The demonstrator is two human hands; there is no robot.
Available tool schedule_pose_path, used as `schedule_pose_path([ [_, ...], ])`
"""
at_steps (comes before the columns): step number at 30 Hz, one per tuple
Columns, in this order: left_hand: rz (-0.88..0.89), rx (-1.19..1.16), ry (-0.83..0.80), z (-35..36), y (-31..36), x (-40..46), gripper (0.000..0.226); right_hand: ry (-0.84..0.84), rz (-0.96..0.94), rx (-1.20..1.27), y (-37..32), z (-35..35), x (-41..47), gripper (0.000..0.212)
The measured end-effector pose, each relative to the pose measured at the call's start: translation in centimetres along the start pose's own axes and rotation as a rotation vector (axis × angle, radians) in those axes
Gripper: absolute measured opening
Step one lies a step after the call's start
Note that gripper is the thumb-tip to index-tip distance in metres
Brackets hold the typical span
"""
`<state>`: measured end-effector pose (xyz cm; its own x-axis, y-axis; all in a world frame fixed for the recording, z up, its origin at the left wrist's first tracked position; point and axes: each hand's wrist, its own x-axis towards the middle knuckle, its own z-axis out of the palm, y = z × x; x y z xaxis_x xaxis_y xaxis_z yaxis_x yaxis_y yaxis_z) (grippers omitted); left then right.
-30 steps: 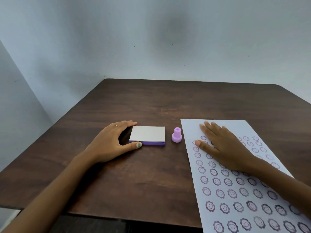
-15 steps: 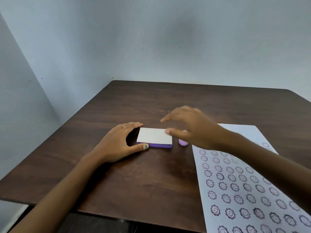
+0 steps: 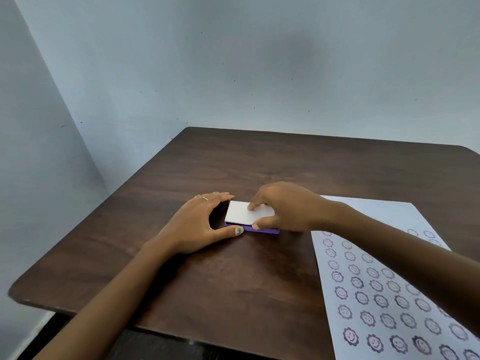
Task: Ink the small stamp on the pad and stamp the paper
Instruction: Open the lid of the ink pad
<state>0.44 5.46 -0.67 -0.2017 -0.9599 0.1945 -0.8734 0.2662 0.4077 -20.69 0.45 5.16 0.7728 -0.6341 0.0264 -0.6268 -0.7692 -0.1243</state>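
With the left hand [image 3: 197, 224] cupped open against the closed pad [image 3: 246, 216] on the worktop [image 3: 233, 281] and the right hand's [image 3: 283, 206] fingers [image 3: 251, 206] pinching its lid, a jerk could knock the stamp, hidden behind that hand beside the paper [image 3: 389, 294].

No legible text, labels, brands or numbers appear. The only markings are rows of purple smiley-flower stamp impressions on the paper [image 3: 389, 294]; the ink pad lid [image 3: 244, 213] is blank white.

Left hand [image 3: 197, 224]: thin ring [image 3: 205, 198], green-painted thumbnail [image 3: 238, 231]; bare forearms.
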Motion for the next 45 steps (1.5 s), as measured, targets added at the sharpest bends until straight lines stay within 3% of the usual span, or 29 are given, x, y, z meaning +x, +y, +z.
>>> schedule_pose_path([
  [6,0.022,-0.010,0.031,-0.1,0.2,-0.1,0.085,-0.077,0.021,0.176,0.5,-1.9,0.7,0.028],
  [15,0.029,-0.027,0.036,-0.2,0.2,0.0,0.084,0.122,0.071,0.366,3.1,-1.6,2.6,0.024],
  [24,0.019,-0.063,0.037,-0.2,0.1,0.0,0.079,0.208,0.143,0.350,5.1,0.5,4.5,0.021],
  [45,0.024,-0.045,0.009,-0.1,-0.5,0.1,0.068,0.203,0.140,0.300,5.6,2.2,6.6,0.015],
])
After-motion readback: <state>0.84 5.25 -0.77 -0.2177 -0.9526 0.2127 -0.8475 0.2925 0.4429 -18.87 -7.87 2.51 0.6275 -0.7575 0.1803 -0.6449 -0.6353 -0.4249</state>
